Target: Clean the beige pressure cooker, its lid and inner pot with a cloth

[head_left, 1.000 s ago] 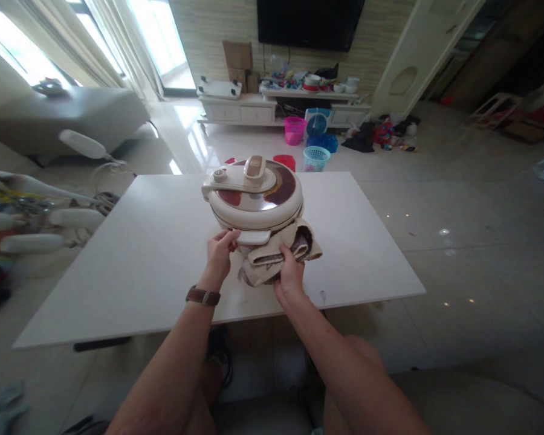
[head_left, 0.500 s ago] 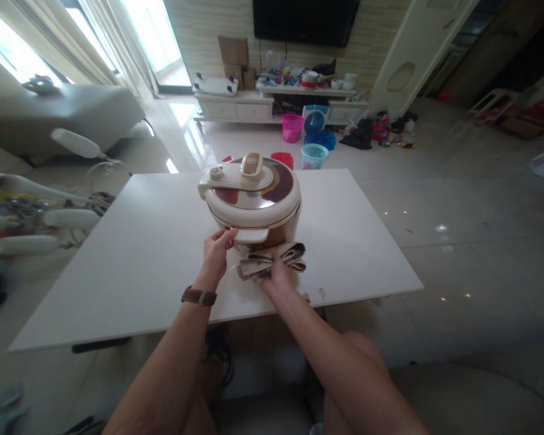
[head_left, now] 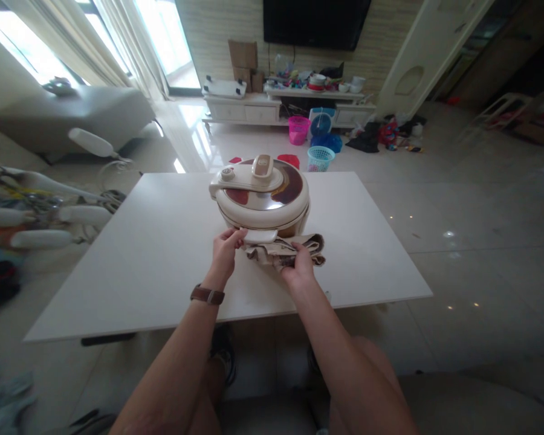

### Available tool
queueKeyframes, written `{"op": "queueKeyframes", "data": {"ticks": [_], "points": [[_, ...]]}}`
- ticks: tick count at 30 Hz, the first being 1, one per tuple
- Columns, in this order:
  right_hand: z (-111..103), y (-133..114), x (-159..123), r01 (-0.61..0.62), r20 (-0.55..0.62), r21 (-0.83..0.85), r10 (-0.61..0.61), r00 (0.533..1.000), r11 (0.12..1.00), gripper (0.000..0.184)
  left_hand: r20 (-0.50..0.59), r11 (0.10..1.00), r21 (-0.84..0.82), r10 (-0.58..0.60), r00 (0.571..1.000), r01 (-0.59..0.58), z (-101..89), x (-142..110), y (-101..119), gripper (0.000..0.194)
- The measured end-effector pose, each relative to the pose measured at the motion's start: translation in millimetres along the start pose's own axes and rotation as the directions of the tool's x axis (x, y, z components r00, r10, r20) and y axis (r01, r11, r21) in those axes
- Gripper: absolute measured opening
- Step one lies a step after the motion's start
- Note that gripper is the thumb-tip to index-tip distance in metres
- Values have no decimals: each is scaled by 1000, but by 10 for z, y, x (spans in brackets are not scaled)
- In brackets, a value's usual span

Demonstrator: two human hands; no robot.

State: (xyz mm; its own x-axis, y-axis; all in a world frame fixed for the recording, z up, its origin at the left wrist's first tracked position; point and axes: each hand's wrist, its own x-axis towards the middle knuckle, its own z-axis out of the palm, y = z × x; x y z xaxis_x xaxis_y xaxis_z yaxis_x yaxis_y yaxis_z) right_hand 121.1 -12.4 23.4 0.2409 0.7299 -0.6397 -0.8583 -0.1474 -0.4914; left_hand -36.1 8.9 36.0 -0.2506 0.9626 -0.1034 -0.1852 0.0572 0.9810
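Observation:
A cream and brown electric pressure cooker (head_left: 263, 208) stands on the white table (head_left: 163, 260), its lid closed. My left hand (head_left: 226, 248) grips the left end of the cooker's pale side handle (head_left: 260, 235), thumb on top and fingers curled below. In my right hand (head_left: 299, 263) is a folded beige and dark-patterned cloth (head_left: 317, 244), pinched with the thumb above. The cloth lies just under the handle, against the cooker's near side, and hides the lower part of its body.
Beyond the table stand a pink basket (head_left: 298, 130) and a light blue basket (head_left: 320, 158) on the floor. A low white cabinet (head_left: 236, 112) with clutter is by the far wall. White-armed hardware (head_left: 90, 144) lies left of the table.
My right hand has moved the cloth slightly right and up along the cooker's near side. My left hand keeps its hold on the handle. The whole view has shifted a little.

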Motion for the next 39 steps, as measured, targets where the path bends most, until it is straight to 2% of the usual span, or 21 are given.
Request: {"op": "queueKeyframes", "data": {"ticks": [2,4,6,8,10,12,15,17,20,23,27,30,34,39], "points": [[75,-55,-135,100,-114,-4,-100,988,995,24,4,1000,1,-1,1000,1,0,-4,-3,33],[121,-54,-253,285,-157,-68,-292,943,956,34,7,1000,0,-13,1000,13,5,-11,-17,34],[136,-19,-337,447,-130,-166,-469,874,879,38,14,1000,-3,-18,1000,18,19,-23,-40,35],[136,7,-382,560,-94,-268,-599,795,784,40,54,1000,-20,-21,998,22,51,-43,-68,38],[135,-12,-384,636,-39,-358,-692,721,683,40,133,998,-48,-39,990,46,103,-77,-93,41],[134,-93,-332,672,11,-412,-734,679,615,36,219,995,-55,-68,973,81,175,-127,-109,43],[109,-304,-153,674,4,-415,-740,673,611,32,278,993,-46,-89,956,106,298,-217,-115,42],[63,-463,-4,694,2,-388,-752,659,607,32,269,990,-87,-85,959,112,369,-263,-111,42],[-29,-656,179,690,-63,-365,-757,651,624,31,232,977,-165,-91,968,132,439,-286,-114,40],[-97,-764,269,665,-141,-364,-745,653,652,29,211,972,-178,-114,971,153,466,-275,-130,35],[-106,-828,311,654,-176,-341,-729,662,676,26,219,967,-187,-131,967,174,404,-265,-121,32],[-95,-869,336,663,-179,-327,-733,656,673,27,206,966,-196,-125,971,166,216,-250,-65,29],[-113,-914,346,668,-174,-304,-729,662,679,27,146,971,-190,-120,982,147,-214,-149,27,21],[-130,-915,308,654,-160,-276,-705,691,704,29,-72,955,-283,-114,991,89,-707,107,120,28]]}}
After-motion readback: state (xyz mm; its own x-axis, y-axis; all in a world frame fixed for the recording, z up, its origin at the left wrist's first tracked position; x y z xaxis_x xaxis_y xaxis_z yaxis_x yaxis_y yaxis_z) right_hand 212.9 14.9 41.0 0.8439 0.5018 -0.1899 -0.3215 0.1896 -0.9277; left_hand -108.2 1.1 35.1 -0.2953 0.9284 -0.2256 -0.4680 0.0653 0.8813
